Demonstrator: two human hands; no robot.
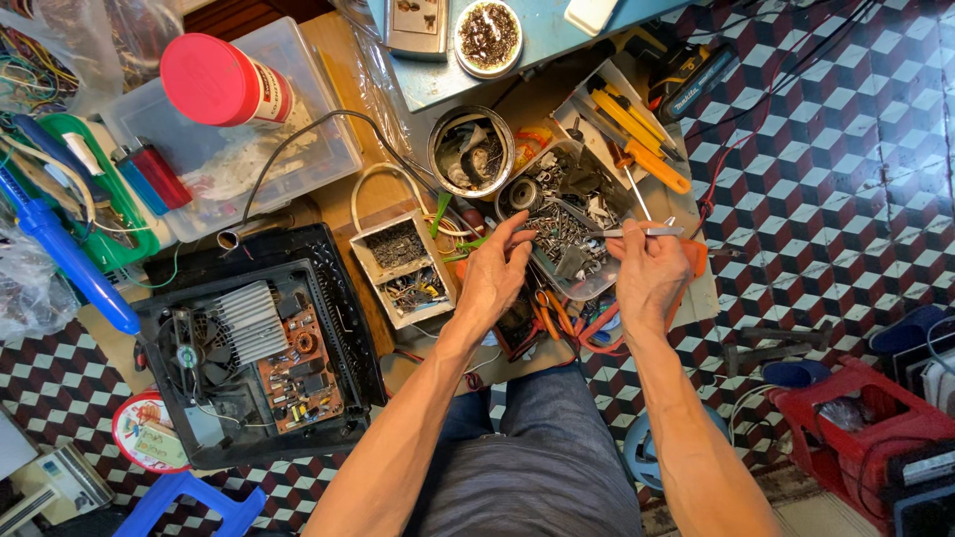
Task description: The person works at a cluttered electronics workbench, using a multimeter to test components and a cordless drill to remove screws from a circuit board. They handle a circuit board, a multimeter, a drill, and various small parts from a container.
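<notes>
My left hand (494, 270) hovers over a clear plastic tray of screws and small metal parts (572, 244), its fingertips pinched on a tiny part I cannot make out. My right hand (649, 273) grips metal tweezers (637, 232), whose tips point left toward my left fingertips. The two hands sit close together, a little apart. To the left lies an opened black appliance (261, 343) showing a fan, a finned heat sink and a brown circuit board.
A small white divided box of parts (406, 267) sits beside my left hand. A metal tin of junk (471, 151) and yellow-handled screwdrivers (637, 134) lie beyond. A clear bin with a red-lidded can (221, 82) is at far left. A red stool (856, 418) stands right.
</notes>
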